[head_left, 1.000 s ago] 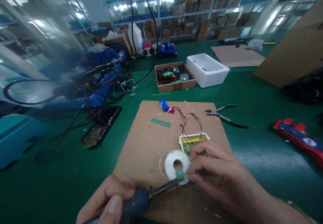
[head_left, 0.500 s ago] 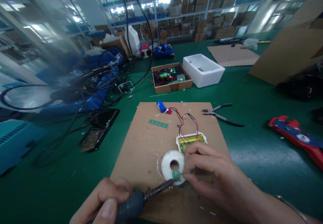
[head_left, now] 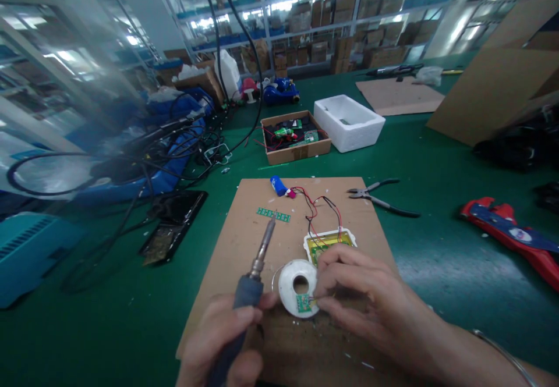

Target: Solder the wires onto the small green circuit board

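My left hand (head_left: 227, 334) is wrapped round the dark handle of a soldering iron (head_left: 262, 247), whose tip points up and away over a strip of green circuit boards (head_left: 273, 215). My right hand (head_left: 362, 294) pinches thin wires at the edge of a small green circuit board (head_left: 303, 303). That board rests on a white solder spool (head_left: 288, 279), with a loose loop of solder at its left side. Just behind my right fingers lies a white-rimmed case (head_left: 349, 237) with yellow inside, partly hidden. Red and black wires run from it toward a blue cylinder (head_left: 277, 186).
A cardboard sheet (head_left: 227, 230) lies under the work. Cutting pliers (head_left: 371, 192) rest at its right edge, with a red-and-blue tool (head_left: 510, 230) farther right. Behind stand a parts box (head_left: 301, 153) and a white foam box (head_left: 358, 137). An iron stand (head_left: 174, 224) and cables are left.
The soldering iron has swung up and away from the small board, its tip now pointing forward instead of right. My right hand stays nearly in place at the board.
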A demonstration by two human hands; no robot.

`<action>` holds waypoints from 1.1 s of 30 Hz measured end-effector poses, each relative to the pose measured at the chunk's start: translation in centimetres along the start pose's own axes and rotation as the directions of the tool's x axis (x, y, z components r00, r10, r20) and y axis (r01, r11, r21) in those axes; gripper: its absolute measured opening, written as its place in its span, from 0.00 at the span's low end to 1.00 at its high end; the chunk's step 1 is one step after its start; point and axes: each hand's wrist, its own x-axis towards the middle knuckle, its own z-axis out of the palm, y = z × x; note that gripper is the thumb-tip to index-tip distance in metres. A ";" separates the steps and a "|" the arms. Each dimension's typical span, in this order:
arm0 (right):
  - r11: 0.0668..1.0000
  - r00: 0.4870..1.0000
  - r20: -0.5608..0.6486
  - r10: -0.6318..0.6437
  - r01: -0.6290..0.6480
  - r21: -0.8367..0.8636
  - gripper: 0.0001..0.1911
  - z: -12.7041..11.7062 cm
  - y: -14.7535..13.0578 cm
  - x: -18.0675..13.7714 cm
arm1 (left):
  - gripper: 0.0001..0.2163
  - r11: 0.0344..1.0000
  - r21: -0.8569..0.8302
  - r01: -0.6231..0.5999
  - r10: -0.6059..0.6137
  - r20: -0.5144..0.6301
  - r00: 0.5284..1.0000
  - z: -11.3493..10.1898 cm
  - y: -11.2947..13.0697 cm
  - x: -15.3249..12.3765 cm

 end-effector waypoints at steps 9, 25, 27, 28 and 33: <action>0.996 0.996 0.030 -0.081 0.082 -0.043 0.09 0.0 0.0 0.1 | 0.15 0.986 0.168 0.019 -0.035 0.092 0.995 3.3 0.2 -0.6; 0.999 0.999 0.021 -0.050 0.050 0.002 0.09 0.0 0.1 0.2 | 0.15 0.983 0.181 0.017 -0.035 0.096 0.995 3.3 0.1 -0.9; 0.999 0.999 0.033 -0.035 0.034 0.019 0.08 0.0 0.2 0.1 | 0.17 0.981 0.188 -0.043 0.019 0.126 0.992 3.3 0.1 -1.0; 0.999 0.999 0.039 -0.028 0.027 0.028 0.07 -0.1 0.2 0.1 | 0.17 0.981 0.188 -0.054 0.032 0.119 0.992 3.4 0.1 -1.0; 0.999 0.998 0.056 -0.014 0.011 0.050 0.05 -0.2 0.2 0.1 | 0.17 0.989 0.150 -0.003 0.005 -0.013 1.000 4.2 0.4 -1.4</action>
